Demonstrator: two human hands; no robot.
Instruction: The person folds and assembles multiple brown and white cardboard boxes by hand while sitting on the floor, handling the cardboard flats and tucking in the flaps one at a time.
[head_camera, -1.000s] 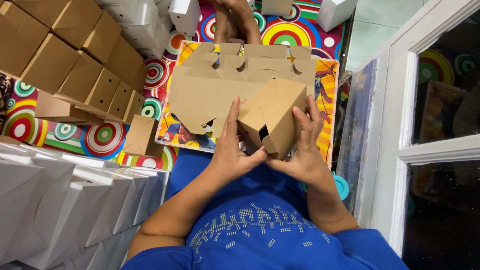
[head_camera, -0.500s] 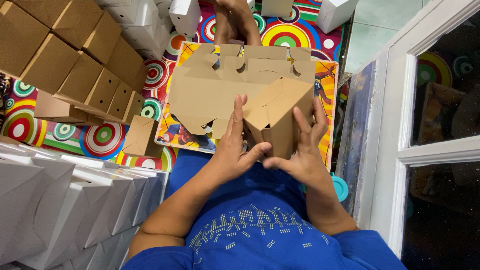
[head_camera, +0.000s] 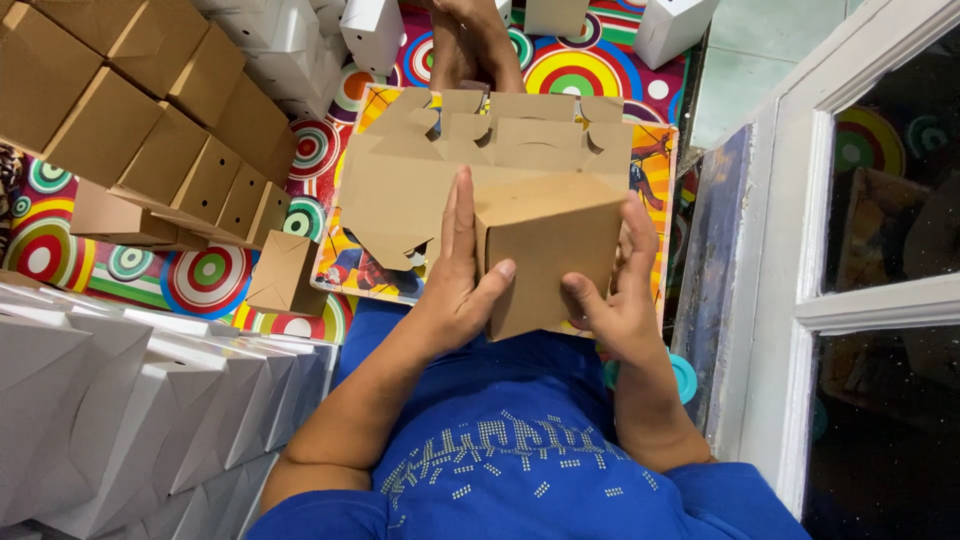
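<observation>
Nearest: blue shirt (head_camera: 510, 460) and both forearms coming up from it. Left hand (head_camera: 455, 290) flat against the left side of a small folded brown cardboard box (head_camera: 545, 255), fingers straight and close together pointing away, thumb hooked across the front face. Right hand (head_camera: 615, 295) cups the right side, fingers spread slightly up the wall, thumb pressing the front lower edge. Box sits squeezed between the two palms, held above the lap, top edge level with the fingertips.

Judging by look: thin card, very light, hollow, so walls likely dent if pinched hard; matte surface, not slippery. Best hold is at opposite side walls near corners, where folds stiffen it.

Just beyond the fingertips: flat unfolded cardboard blanks (head_camera: 450, 170) lying on a colourful board (head_camera: 655, 165). Left of the left hand: loose folded box (head_camera: 285, 275), row of brown boxes (head_camera: 150, 130), white boxes (head_camera: 120, 400). Farthest: another person's hand (head_camera: 480, 40) at top.
</observation>
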